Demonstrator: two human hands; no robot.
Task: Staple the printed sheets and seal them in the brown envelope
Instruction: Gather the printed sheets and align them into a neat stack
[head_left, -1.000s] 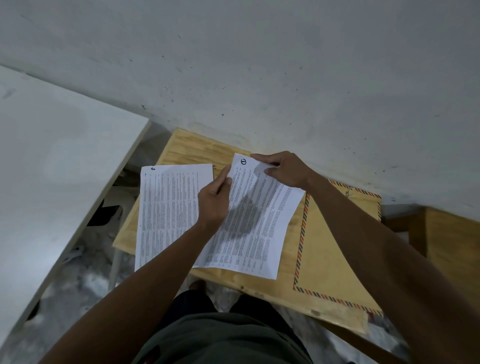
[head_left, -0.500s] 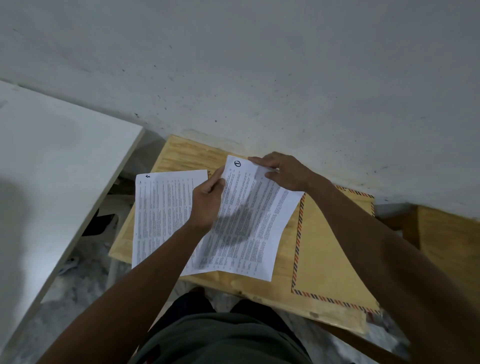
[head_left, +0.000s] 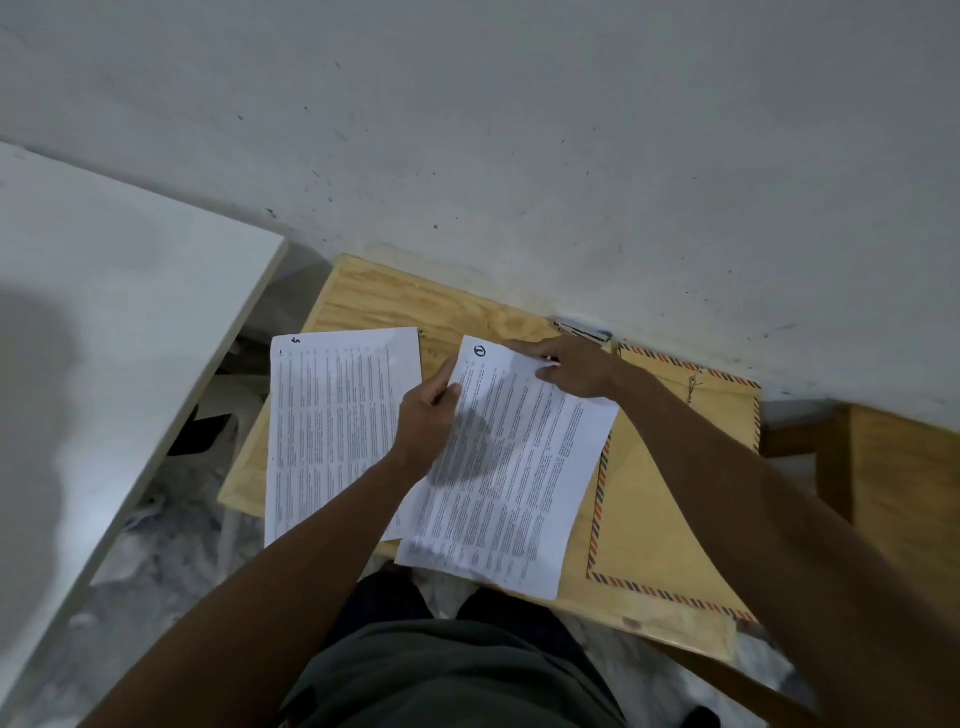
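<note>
The left hand (head_left: 423, 426) pinches the left edge of the numbered sheet stack (head_left: 511, 462), thumb on top and the other fingers curled beneath the paper near its upper left corner. The right hand (head_left: 574, 366) grips the top edge of the same stack, thumb pressed on the printed face and fingers wrapped behind the upper right portion. Both hands are closed on this stack.

The stack is held slightly above the wooden table (head_left: 395, 296). Its long axis runs from upper left, away from the person, to lower right, toward the person's lap. The top edge, marked with a circled number at the corner, points toward the wall (head_left: 519, 130). The lower sheets fan out slightly at the near edge, which overhangs the table front.

A second printed sheet (head_left: 332, 426) lies flat on the table to the left of the held stack, long axis roughly toward the wall, its near end past the table edge.

The brown envelope (head_left: 654, 519), bordered with red and blue stripes, lies flat to the right, partly under the right forearm and the stack's right edge. A small object beside the wall behind the right hand is too indistinct to identify.
</note>
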